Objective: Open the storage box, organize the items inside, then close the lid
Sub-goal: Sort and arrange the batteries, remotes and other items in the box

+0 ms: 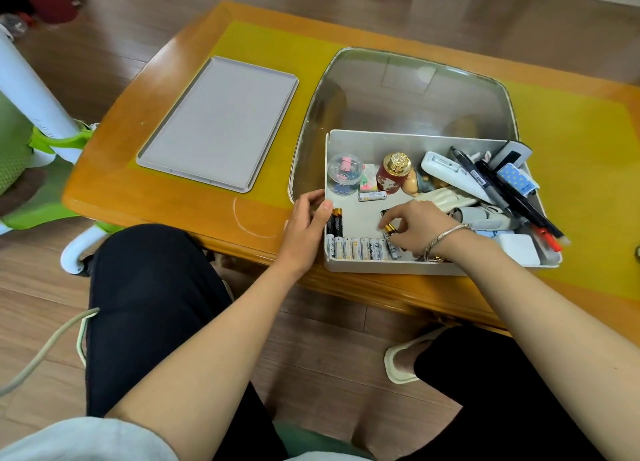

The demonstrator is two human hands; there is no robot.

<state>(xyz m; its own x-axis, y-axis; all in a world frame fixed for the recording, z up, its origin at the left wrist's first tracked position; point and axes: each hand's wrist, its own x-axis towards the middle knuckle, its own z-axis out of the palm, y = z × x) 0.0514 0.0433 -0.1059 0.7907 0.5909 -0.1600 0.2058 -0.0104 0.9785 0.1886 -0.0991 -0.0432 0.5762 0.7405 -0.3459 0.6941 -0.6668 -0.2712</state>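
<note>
the white storage box point(408, 266) sits open, left fingers point(313, 201) on its near-left corner. white batteries point(360, 248) line its front wall, just beside the right fingertips point(389, 230). the grey lid point(221, 121) lies flat, well left.

Both bare forearms reach forward; the left hand point(306, 223) is held with fingers curled and thumb extended; the right hand point(420, 226) is palm-down, fingertips point(389, 230) pinching, a bangle on its wrist.
</note>
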